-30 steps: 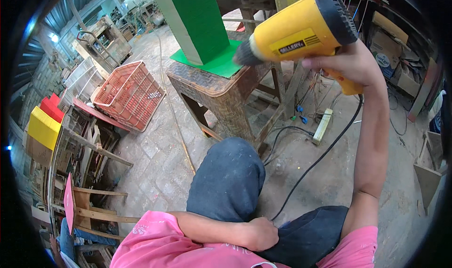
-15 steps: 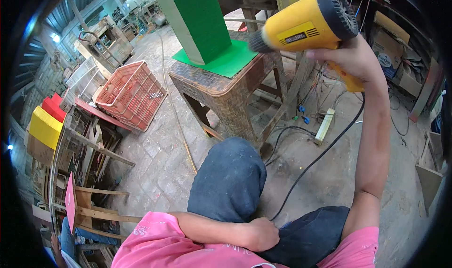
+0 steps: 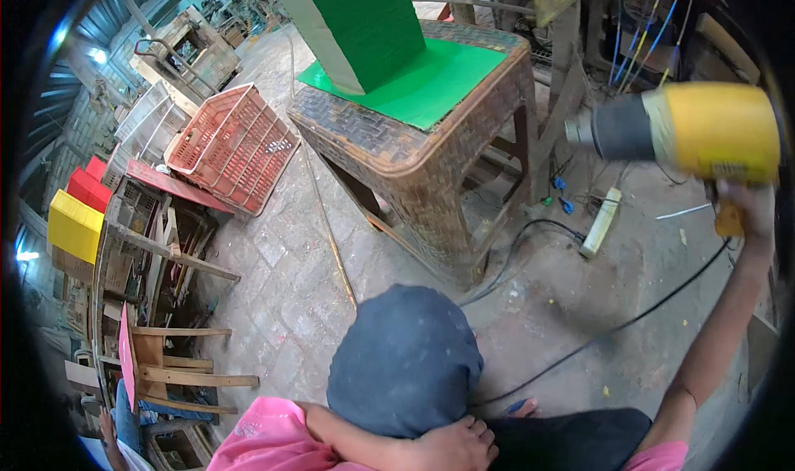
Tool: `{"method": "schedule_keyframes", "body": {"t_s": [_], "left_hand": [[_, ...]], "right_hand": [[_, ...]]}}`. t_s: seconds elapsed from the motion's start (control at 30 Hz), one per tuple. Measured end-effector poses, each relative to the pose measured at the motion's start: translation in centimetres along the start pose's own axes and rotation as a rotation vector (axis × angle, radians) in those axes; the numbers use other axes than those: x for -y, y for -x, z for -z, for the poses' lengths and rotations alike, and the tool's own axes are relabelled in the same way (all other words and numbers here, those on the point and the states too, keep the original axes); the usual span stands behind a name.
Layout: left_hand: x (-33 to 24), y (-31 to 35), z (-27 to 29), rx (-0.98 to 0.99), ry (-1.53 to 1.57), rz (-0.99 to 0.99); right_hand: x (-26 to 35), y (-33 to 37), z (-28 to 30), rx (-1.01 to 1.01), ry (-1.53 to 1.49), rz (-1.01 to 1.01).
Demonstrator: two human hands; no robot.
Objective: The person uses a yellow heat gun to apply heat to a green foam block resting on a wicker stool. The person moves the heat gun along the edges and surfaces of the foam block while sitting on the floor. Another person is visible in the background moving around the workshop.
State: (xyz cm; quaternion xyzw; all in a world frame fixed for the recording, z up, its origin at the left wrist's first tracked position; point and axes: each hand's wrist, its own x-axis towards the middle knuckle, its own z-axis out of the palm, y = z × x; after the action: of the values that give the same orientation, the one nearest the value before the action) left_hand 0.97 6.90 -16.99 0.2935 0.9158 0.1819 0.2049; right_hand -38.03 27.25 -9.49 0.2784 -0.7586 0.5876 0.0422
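In my right hand [image 3: 752, 210] is the handle of a yellow and black heat gun [image 3: 719, 132]. Its metal nozzle points left toward the stool, well apart from it, and the body is slightly blurred. My left hand [image 3: 454, 448] rests over my bent leg [image 3: 402, 355], fingers loosely laid and holding nothing. A tall green box-like piece [image 3: 360, 32] with a pale grey side stands on a flat green sheet [image 3: 464, 69]. Both sit on a brown woven-pattern stool [image 3: 397, 152]. The top of the green piece is cut off by the frame.
A black cord [image 3: 613, 334] runs from the heat gun across the floor. Right of the stool lies a pale power strip [image 3: 601, 223]. A red plastic crate [image 3: 236, 148] stands at left, near yellow [image 3: 74, 225] and red [image 3: 87, 188] pieces and an upturned wooden stool [image 3: 199, 380].
My right hand has carried the heat gun right and down, away from the green piece. The left hand has shifted slightly lower, and its fingers now show over the leg.
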Motion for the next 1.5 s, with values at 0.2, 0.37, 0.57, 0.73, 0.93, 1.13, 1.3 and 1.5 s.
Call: {"method": "schedule_keyframes", "body": {"t_s": [0.2, 0.37, 0.57, 0.73, 0.93, 1.13, 1.3, 1.5], "left_hand": [[2.2, -1.8, -0.2, -0.067, 0.203, -0.112], [3.2, -2.9, -0.5, -0.018, 0.254, -0.096], [4.2, -2.7, -1.1, -0.186, 0.365, -0.095], [4.9, -3.1, -0.5, -0.099, 0.508, -0.135], [5.0, -3.4, -0.3, -0.053, 0.525, -0.132], [4.4, -3.6, 1.6, 0.067, 0.404, -0.058], [4.6, -2.3, 0.4, -0.118, 0.418, -0.093], [4.7, -1.2, 1.4, -0.179, 0.462, -0.2]], "right_hand": [[-5.8, 2.1, 2.3, -0.067, -0.033, -0.147], [-9.4, 1.9, 2.0, -0.06, -0.098, -0.197], [-11.2, 1.2, 1.0, -0.043, -0.15, -0.211], [-11.4, 0.7, 0.4, -0.036, -0.192, -0.195], [-9.6, -0.1, -1.4, -0.017, -0.24, -0.135], [-5.8, -1.2, -4.4, 0.022, -0.334, -0.009], [-1.8, -1.8, -8.5, -0.028, -0.357, 0.117], [-1.9, 1.0, -7.8, 0.188, -0.16, 0.231]]}}
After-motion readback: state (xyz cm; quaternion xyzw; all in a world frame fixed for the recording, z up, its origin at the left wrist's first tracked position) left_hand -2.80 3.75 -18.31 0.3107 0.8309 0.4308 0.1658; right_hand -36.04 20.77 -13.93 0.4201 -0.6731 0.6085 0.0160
